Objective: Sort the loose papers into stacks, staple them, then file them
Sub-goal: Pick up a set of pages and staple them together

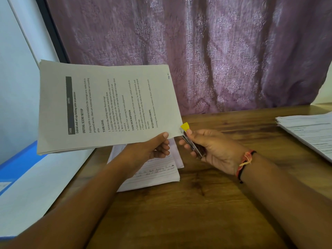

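The person's left hand pinched the printed stack at its near edge, thumb on top and fingers curled beneath. The right hand gripped a small stapler, whose yellow-tipped mouth met the stack's near right corner. To staple well, the sheets probably needed squaring, and the corner needed seating fully in the mouth before one firm squeeze. Handwritten sheets lay on the table below the stack, with another pile well to its right.
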`<state>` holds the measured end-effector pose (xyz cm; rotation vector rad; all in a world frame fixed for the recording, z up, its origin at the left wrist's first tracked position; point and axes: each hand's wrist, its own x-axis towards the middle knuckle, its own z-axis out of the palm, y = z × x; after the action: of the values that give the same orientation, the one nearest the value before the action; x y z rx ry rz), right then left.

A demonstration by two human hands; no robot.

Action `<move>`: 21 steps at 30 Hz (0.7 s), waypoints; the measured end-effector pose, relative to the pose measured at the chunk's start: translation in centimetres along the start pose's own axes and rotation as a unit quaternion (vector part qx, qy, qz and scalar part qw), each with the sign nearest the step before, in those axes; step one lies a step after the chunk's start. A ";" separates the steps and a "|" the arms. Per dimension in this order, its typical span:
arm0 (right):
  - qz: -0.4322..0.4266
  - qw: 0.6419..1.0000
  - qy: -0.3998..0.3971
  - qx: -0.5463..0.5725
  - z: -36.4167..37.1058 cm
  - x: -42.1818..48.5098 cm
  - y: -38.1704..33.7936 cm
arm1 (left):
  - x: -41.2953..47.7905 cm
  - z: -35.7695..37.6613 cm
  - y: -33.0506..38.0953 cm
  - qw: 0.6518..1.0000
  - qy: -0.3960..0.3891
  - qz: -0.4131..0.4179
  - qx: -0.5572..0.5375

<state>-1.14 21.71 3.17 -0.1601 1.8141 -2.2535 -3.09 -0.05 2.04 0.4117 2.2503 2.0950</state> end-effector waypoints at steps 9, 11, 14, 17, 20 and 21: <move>0.001 1.000 0.005 -0.021 -0.1 0.0 -0.1 | 0.0 0.0 0.0 1.000 -0.013 -0.006 0.008; 0.002 1.000 0.009 -0.026 -0.1 0.0 -0.2 | -0.1 0.1 0.1 1.000 -0.014 -0.005 0.008; -0.007 0.999 0.019 -0.040 0.0 0.1 -0.3 | -0.1 0.2 0.2 1.000 -0.014 -0.002 0.003; -0.022 0.998 0.032 -0.058 0.4 0.2 -0.1 | -0.1 0.1 0.2 1.000 -0.012 -0.004 0.000; -0.037 0.996 0.043 -0.068 0.7 0.3 0.2 | -0.1 0.0 0.2 1.000 -0.011 -0.004 0.000; -0.040 0.996 0.045 -0.072 0.6 0.4 0.2 | -0.2 -0.1 0.3 1.000 -0.012 -0.003 -0.002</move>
<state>-1.30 20.97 3.09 -0.1626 2.0530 -2.2156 -2.90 -0.14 2.31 0.4256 2.2317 2.0799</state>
